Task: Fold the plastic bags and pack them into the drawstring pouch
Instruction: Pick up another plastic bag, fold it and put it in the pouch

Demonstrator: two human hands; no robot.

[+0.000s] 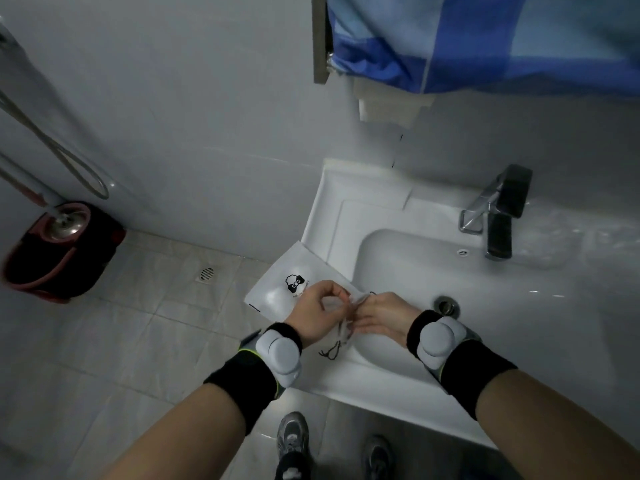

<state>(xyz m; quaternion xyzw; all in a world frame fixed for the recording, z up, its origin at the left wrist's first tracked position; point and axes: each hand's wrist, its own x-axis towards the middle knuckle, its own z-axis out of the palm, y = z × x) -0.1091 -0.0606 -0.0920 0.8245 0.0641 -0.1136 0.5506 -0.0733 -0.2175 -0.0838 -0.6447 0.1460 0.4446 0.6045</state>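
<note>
A white drawstring pouch [281,276] with a black printed logo lies across the front left corner of the white sink [346,188], part of it hanging over the floor. Its black cord [330,351] trails on the sink's front rim. My left hand [317,311] and my right hand [382,315] meet over the pouch's near end, both pinching a thin, crumpled clear plastic bag [346,318] between their fingertips. Most of the bag is hidden by my fingers.
A black and chrome tap [498,213] stands at the back of the sink, with the drain [446,304] just right of my right hand. On the tiled floor at left sit a red and black mop bucket [59,251] and a floor drain [206,273]. My shoes [292,434] show below.
</note>
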